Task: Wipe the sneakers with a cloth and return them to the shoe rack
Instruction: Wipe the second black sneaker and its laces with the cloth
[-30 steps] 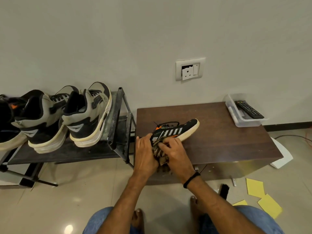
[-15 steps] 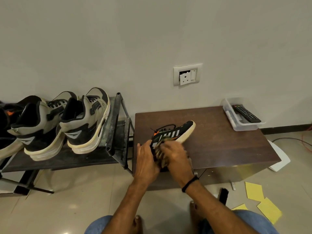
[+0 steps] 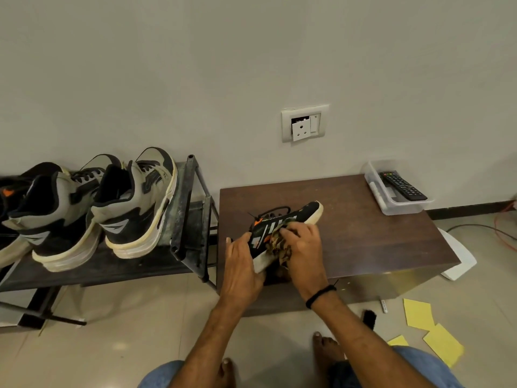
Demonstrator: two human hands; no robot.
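A black sneaker (image 3: 300,215) with white stripes, orange accents and a cream sole lies on its side on the brown low table (image 3: 363,233). My left hand (image 3: 242,266) grips its heel end near the table's front edge. My right hand (image 3: 303,247) presses a brown patterned cloth (image 3: 275,243) against the sneaker's side. Much of the cloth is hidden under my fingers. To the left, a dark metal shoe rack (image 3: 184,208) holds two grey-and-black high-top sneakers (image 3: 131,203) and part of a darker shoe (image 3: 8,197) at the frame's edge.
A clear plastic tray (image 3: 391,203) with a black remote (image 3: 402,185) sits at the table's back right corner. Yellow paper sheets (image 3: 419,315), a small black brush (image 3: 368,318) and a marker lie on the tiled floor at right. My bare feet and knees are below.
My right hand with the cloth has slid along the sneaker's side toward the toe. My left hand keeps its hold on the heel. The view has tilted slightly upward.
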